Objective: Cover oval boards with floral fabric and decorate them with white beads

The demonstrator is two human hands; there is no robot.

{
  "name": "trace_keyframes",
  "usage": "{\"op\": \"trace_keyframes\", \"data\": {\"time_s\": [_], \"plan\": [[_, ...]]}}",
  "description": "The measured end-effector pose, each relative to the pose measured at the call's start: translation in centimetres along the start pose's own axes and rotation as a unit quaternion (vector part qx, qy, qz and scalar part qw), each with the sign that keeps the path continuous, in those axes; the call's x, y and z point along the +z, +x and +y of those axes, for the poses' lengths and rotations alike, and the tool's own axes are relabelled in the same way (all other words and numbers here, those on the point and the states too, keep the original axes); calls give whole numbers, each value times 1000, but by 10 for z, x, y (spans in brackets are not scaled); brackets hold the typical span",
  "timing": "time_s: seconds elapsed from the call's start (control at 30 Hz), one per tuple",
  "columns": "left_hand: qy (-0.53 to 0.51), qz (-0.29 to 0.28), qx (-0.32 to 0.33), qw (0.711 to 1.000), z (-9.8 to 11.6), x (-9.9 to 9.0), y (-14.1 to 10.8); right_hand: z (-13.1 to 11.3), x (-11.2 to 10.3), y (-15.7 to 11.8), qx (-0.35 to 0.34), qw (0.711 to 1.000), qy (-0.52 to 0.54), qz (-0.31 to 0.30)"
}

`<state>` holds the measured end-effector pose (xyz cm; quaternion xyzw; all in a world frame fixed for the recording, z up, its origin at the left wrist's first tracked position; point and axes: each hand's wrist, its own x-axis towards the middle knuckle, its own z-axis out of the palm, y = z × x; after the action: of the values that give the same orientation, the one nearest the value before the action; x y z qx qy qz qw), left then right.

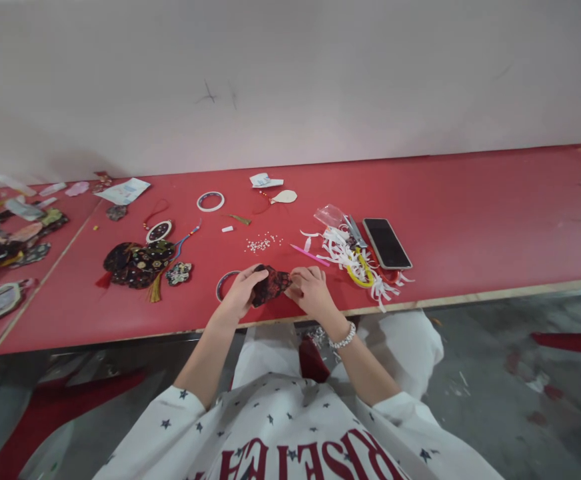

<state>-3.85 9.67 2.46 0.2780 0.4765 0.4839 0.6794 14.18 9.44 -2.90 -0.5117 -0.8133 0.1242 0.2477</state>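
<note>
At the near edge of the red counter (470, 200), the left hand (240, 291) and right hand (313, 291) hold a dark floral fabric piece (272, 285) between them, the left fingers (258, 275) pinching its left end and the right fingers (293, 280) pressed against its right end. A blue-rimmed ring (222, 285) lies just beside the left hand, a pink stick (309, 255) lies above the right hand, and white paper strips (350, 257) lie beside a smartphone (387, 243); a beaded bracelet (343, 335) circles the right wrist
</note>
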Motion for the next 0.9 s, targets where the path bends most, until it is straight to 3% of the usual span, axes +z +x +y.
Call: {"op": "trace_keyframes", "data": {"time_s": [0.23, 0.4, 0.67, 0.9], "plan": [[8, 50, 26, 998, -1, -16, 8, -1, -4, 2, -42, 998, -19, -50], [25, 43, 41, 998, 2, -20, 5, 0, -11, -2, -35, 999, -7, -37], [137, -121, 25, 983, 20, -8, -15, 3, 4, -2, 3, 999, 39, -28], [257, -289, -23, 922, 39, -9, -23, 2, -4, -1, -30, 997, 56, -52]]}}
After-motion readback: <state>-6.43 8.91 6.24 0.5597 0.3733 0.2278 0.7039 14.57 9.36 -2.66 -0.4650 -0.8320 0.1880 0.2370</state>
